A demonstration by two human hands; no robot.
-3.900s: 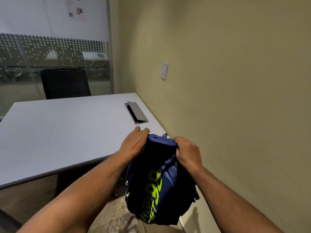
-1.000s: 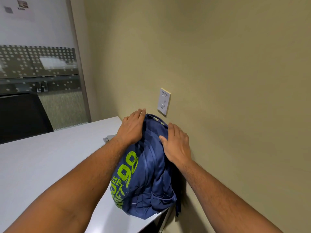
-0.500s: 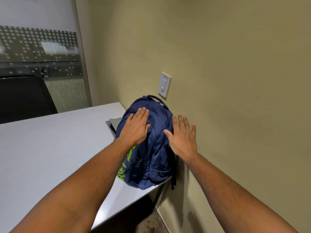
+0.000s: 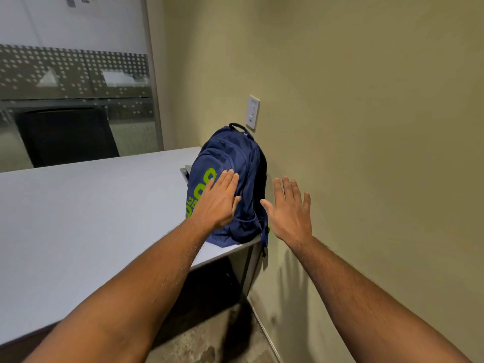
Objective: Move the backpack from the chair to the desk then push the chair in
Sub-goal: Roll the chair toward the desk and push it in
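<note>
- Backpack [image 4: 230,179] status: stands upright on the desk [image 4: 86,213] at centre frame, in the near right corner, back panel against the wall [image 4: 366,153]. Half a second ago both palms lay flat on it; a second ago they were pressing it down into place.
- Right hand [image 4: 290,213]: grip open, fingers spread, now clear of the fabric and hanging just beside the backpack, in front of the wall.
- Left hand [image 4: 218,203]: grip open, fingers flat. Fingertips overlap the front panel by the green lettering; cannot tell if they touch or have just lifted.
- Reading: the first half of the task looks done, since the backpack holds its pose with no hand gripping it. Chair push remains.
- Edges: backpack base sits near the desk's front edge and right corner; one strap [image 4: 264,239] dangles over that edge beside the wall. Judged risk: a soft bag this near the corner could slump forward or off if bumped.
- A grey cable hatch [image 4: 185,172] shows just left of the backpack, partly hidden behind it.
- Open room: wide bare desk surface fills the left of frame; floor under the desk at lower centre is dark.
- One dark chair [image 4: 65,134] stands at upper left, across the desk. The chair to be pushed is not in view.
</note>
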